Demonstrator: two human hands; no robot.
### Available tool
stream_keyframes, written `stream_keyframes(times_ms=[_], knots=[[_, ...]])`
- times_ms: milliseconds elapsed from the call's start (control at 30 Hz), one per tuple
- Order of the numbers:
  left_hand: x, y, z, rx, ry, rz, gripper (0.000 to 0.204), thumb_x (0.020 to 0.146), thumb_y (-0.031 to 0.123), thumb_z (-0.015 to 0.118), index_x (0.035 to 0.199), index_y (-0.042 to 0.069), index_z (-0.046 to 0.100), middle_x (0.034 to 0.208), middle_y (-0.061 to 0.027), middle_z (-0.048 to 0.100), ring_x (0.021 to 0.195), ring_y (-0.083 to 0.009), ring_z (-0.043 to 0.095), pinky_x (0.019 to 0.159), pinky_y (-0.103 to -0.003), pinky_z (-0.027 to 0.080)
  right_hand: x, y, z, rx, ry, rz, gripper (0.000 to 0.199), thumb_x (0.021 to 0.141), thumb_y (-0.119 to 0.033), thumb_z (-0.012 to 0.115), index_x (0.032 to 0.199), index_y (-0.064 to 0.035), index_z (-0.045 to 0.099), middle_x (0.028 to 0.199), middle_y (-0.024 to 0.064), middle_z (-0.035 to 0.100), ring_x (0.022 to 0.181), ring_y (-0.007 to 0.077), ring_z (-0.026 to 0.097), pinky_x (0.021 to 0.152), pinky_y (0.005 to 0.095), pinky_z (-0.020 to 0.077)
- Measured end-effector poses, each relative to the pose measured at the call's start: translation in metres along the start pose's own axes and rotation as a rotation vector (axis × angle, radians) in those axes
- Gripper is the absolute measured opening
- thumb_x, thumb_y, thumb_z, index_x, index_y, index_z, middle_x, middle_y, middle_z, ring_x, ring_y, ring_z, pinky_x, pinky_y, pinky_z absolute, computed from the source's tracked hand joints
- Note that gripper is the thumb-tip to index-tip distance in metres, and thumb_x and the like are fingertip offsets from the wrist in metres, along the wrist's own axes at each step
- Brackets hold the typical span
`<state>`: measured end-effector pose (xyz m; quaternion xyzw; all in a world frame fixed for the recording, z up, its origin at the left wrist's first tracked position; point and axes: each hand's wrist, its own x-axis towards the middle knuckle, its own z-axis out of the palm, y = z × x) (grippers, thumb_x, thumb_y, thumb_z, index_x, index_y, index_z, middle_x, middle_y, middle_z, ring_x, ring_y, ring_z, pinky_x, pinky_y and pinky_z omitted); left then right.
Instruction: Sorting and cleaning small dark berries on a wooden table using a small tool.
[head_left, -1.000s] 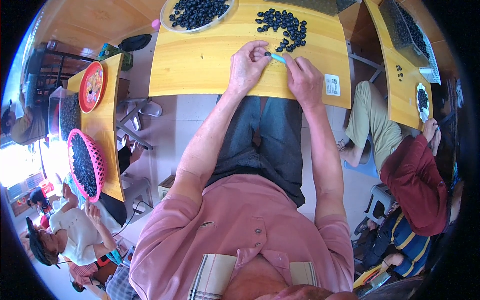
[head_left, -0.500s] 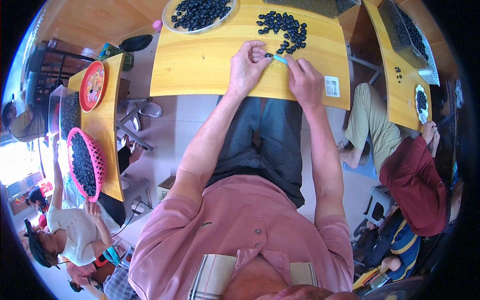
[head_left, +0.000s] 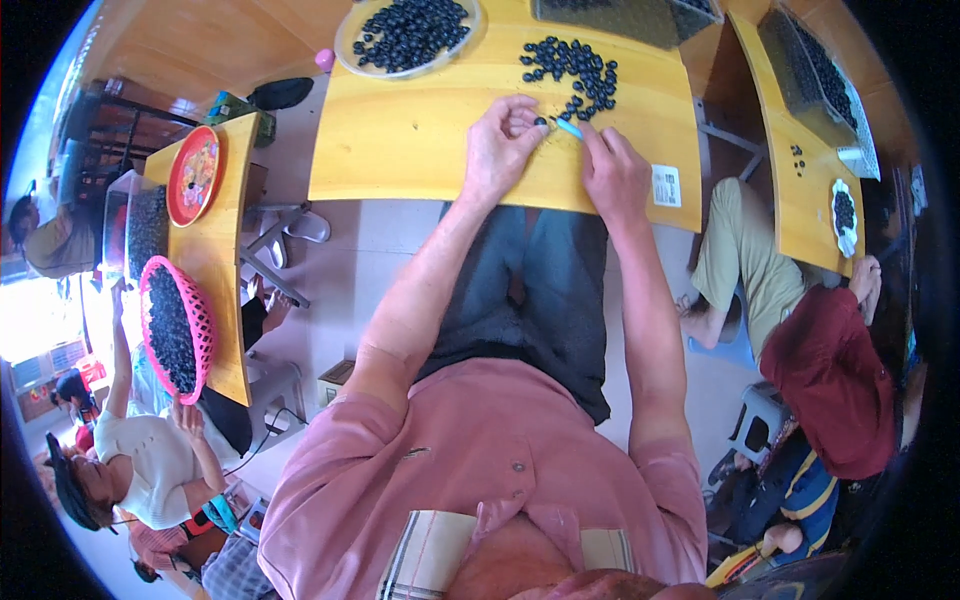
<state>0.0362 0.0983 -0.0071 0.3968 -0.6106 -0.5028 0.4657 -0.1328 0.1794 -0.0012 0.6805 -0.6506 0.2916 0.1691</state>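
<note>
Over the wooden table, my left hand pinches a small dark round piece, like a berry or nut, between thumb and fingertips. My right hand grips a slim turquoise-handled tool, whose end points toward that piece; its tip is too small to make out. Just beyond my hands lies a loose heap of dark round pieces of the same kind. Farther left stands a clear round bowl filled with more of them.
A clear bin sits at the table's far edge, a white printed label at its right. On the left table are a red round tray and a pink basket near a co-worker. Another person in maroon sits at the right table.
The view has shifted slightly, so the table sits a little lower. The tool's end has drawn slightly away from the dark piece, which my left hand still pinches.
</note>
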Motion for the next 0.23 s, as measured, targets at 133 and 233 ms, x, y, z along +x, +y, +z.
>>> stream_keyframes(times_ms=[133, 233], knots=[[-0.001, 0.003, -0.001, -0.001, 0.052, -0.032, 0.015, 0.086, 0.002, 0.078, 0.101, 0.0, 0.075, 0.093, -0.0043, 0.07, 0.079, -0.0082, 0.063, 0.076, -0.024, 0.054, -0.005, 0.007, 0.0, -0.021, -0.038, 0.058, 0.029, 0.085, -0.007, 0.067, 0.113, -0.0121, 0.072, 0.081, 0.0049, 0.059, 0.076, 0.0233, 0.066, 0.062, 0.0374, 0.0553], [0.015, 0.006, -0.025, 0.117, 0.093, 0.161, 0.016, 0.088, 0.005, 0.078, 0.104, 0.005, 0.076, 0.094, -0.0055, 0.071, 0.078, -0.0103, 0.065, 0.077, -0.025, 0.055, -0.005, 0.005, 0.001, -0.05, -0.061, 0.108, 0.029, 0.086, -0.008, 0.068, 0.113, -0.0129, 0.073, 0.082, 0.0048, 0.061, 0.077, 0.0234, 0.067, 0.064, 0.0365, 0.0563]])
